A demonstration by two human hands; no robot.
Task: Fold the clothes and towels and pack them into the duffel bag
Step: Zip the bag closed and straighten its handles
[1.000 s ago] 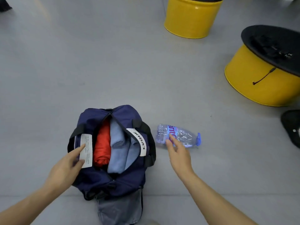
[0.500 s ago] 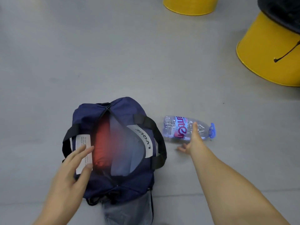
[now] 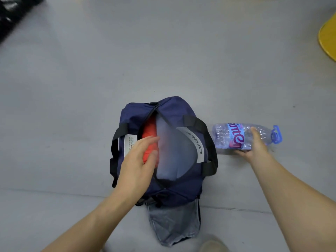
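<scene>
The right hand [image 3: 254, 145], a second ago merely touching the crinkled clear bottle [image 3: 234, 137] on the floor, now has its grip clasped round it, while the left hand [image 3: 136, 160], grip released, has slid onto the soft red garment [image 3: 149, 135] beside smooth blue folds [image 3: 174, 151] inside the open navy duffel bag [image 3: 181, 188] (packing looks nearly done).
</scene>
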